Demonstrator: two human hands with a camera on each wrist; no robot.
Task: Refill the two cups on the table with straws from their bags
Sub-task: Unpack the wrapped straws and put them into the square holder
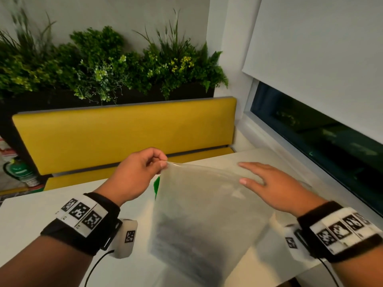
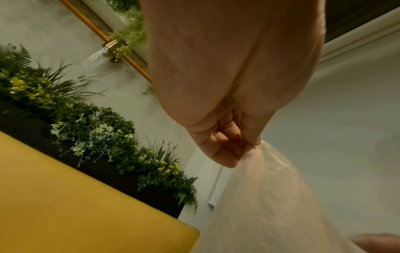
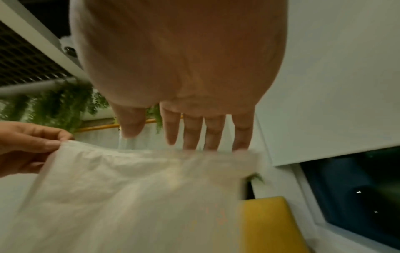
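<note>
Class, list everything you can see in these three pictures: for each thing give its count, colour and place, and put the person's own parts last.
plastic bag: one, translucent, held up above the table; dark contents at its bottom, blurred
green thing: one, behind the bag's left edge, mostly hidden
table: one, white, under the hands
bench: one, yellow, behind the table
planter: one, dark box with green plants, above the bench
window blind: one, white, right
wrist bands: two, black with markers
left hand: pinches the bag's top corner
right hand: fingers straight, by the bag's right edge
</note>
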